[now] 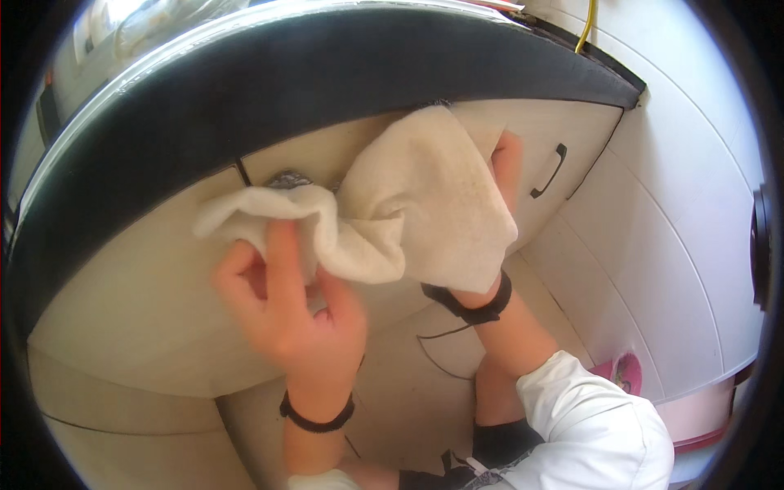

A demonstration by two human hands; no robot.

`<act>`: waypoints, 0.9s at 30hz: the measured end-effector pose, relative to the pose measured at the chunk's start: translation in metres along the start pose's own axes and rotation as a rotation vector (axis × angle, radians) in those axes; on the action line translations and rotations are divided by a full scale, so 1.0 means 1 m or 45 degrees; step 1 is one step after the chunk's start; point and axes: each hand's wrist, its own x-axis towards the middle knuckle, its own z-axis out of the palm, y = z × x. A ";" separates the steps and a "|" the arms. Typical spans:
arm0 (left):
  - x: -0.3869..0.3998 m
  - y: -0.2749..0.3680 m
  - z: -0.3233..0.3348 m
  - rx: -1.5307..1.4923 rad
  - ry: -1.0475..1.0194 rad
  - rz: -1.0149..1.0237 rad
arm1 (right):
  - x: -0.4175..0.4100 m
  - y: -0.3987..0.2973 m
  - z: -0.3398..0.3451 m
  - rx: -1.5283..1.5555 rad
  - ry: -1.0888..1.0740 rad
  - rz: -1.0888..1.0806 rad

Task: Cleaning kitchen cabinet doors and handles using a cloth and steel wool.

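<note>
An off-white cloth (pixel 435 184) hangs bunched between my two hands in front of the pale cabinet doors. My left hand (pixel 294 306) holds the folded left end of the cloth, its fingers reaching up under the rolled edge. Behind the right part of the cloth is my right hand (pixel 507 159); a few fingers show past its edge, and the rest is covered. A black band circles each wrist. Just above the cloth's left end, a shiny, crumpled-looking item (pixel 290 179) shows against the cabinet.
A dark counter edge (pixel 306 73) curves above the cabinet. A black handle (pixel 549 171) sticks out from the right door. White wall tiles (pixel 661 245) stand at the right. Lower right are a pink item (pixel 626 373) and a pale pink container (pixel 701 416). A thin cord (pixel 429 355) lies low.
</note>
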 end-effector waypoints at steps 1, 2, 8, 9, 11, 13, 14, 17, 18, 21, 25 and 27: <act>0.000 0.001 -0.003 0.020 -0.003 -0.033 | 0.001 -0.001 0.001 -0.100 0.014 -0.192; 0.000 0.002 -0.006 0.041 -0.008 -0.064 | 0.002 -0.003 0.003 -0.199 0.030 -0.383; 0.004 -0.014 -0.043 0.308 -0.018 -0.043 | -0.021 -0.044 0.055 0.109 0.069 -0.397; 0.004 -0.014 -0.052 0.322 -0.026 -0.028 | -0.024 -0.046 0.058 0.124 0.081 -0.386; 0.003 -0.014 -0.070 0.346 -0.085 -0.135 | -0.031 -0.047 0.064 0.106 -0.064 -0.471; 0.000 -0.018 -0.081 0.370 -0.100 -0.128 | -0.037 -0.051 0.070 0.052 -0.088 -0.594; -0.001 -0.022 -0.085 0.416 -0.097 -0.124 | -0.040 -0.053 0.073 0.036 -0.089 -0.611; -0.003 -0.030 -0.095 0.443 -0.077 -0.123 | -0.040 -0.053 0.074 0.074 -0.113 -0.630; -0.004 -0.032 -0.094 0.427 -0.061 -0.126 | -0.040 -0.050 0.080 0.076 -0.039 -0.666; -0.006 -0.029 -0.088 0.328 -0.053 -0.156 | -0.040 -0.047 0.087 0.106 0.070 -0.697; -0.013 -0.016 -0.051 0.389 -0.198 -0.007 | -0.032 -0.044 0.075 0.042 0.076 -0.696; -0.009 -0.006 -0.031 0.292 -0.081 -0.089 | -0.023 -0.034 0.061 -0.047 0.073 -0.751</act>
